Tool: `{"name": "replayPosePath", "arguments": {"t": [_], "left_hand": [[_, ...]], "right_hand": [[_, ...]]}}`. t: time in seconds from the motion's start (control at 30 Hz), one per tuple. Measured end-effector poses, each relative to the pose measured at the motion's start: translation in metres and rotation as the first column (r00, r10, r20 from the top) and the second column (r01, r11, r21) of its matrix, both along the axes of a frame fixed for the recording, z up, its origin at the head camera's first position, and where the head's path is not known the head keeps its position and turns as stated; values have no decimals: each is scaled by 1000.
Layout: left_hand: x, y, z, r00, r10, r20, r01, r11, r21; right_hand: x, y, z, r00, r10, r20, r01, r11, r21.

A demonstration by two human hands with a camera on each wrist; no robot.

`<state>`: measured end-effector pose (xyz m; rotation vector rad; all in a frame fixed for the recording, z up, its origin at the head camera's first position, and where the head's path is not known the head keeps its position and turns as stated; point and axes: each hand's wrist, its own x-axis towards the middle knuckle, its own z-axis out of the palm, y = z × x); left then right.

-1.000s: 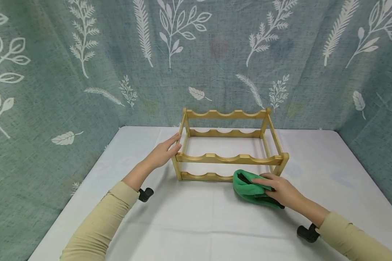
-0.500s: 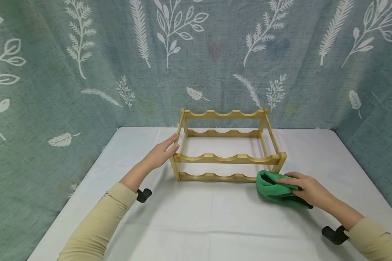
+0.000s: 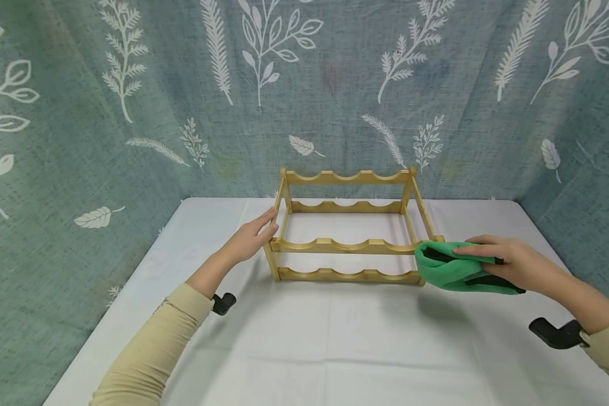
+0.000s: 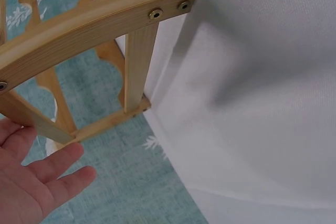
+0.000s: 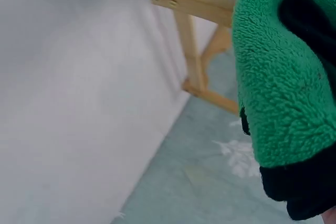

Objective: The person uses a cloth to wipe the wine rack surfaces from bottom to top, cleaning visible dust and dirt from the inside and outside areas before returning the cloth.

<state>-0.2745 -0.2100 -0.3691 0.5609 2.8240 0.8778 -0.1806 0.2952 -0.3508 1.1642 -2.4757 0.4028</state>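
Note:
A wooden wine rack [image 3: 352, 246] with scalloped rails stands upright on the white-covered table. My left hand [image 3: 246, 242] rests against its left side. In the left wrist view the fingers [image 4: 65, 182] are spread and mostly straight beside the wooden frame [image 4: 94, 30]. Lifted off the table, a folded green fleecy cloth [image 3: 449, 273] with black edging is pinched between the thumb and fingers of my right hand [image 3: 520, 262]. From the head it overlaps the rack's front right corner; whether they touch I cannot tell. The right wrist view shows the cloth [image 5: 283, 87] hiding part of the rack.
The white tablecloth [image 3: 284, 344] has a few creases. A blue-green curtain [image 3: 335, 113] with white leaf prints hangs behind the table and at both sides. A black wrist camera [image 3: 223, 303] sits on the left wrist, another [image 3: 558, 332] on the right.
My right hand has moved the cloth rightward along the rack's front, then up off the table to its front right corner. The left hand keeps its place on the rack.

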Motion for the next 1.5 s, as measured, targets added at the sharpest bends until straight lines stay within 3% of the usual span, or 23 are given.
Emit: {"name": "replayPosePath", "arguments": {"t": [0.17, 0.3, 0.43, 0.63, 0.77, 0.87, 1.07, 1.3, 1.5], "left_hand": [[-1, -1, -2, 1000, 6, -5, -6, 1000, 4], [-1, -1, -3, 1000, 3, -18, -3, 1000, 9], [0, 0, -2, 1000, 0, -23, 0, 1000, 9], [2, 2, -1, 999, 0, -35, 0, 1000, -4], [2, 3, 0, 999, -8, -40, 8, 1000, -1], [2, 3, -1, 999, -3, -45, 3, 1000, 8], [2, 2, 0, 999, 3, -40, -3, 1000, 5], [2, 0, 1, 999, 3, -42, -3, 1000, -12], [2, 1, 1, 999, -4, -39, 4, 1000, -2]], "right_hand": [[-3, 3, 11, 1000, 28, -4, -28, 998, -50], [-4, 1, 6, 999, 17, -36, -18, 999, -32], [-3, -4, -15, 1000, -9, 23, 9, 1000, 22], [-3, -7, -56, 974, -47, 223, 44, 999, 22], [-1, -5, -67, 959, -65, 275, 70, 998, -9], [0, -4, -64, 958, -79, 274, 85, 996, -12], [2, -3, -42, 965, -106, 238, 123, 991, -55], [1, -11, -14, 988, -32, 153, 67, 972, -226], [-4, -34, -7, 997, -16, 81, 37, 963, -268]]}}
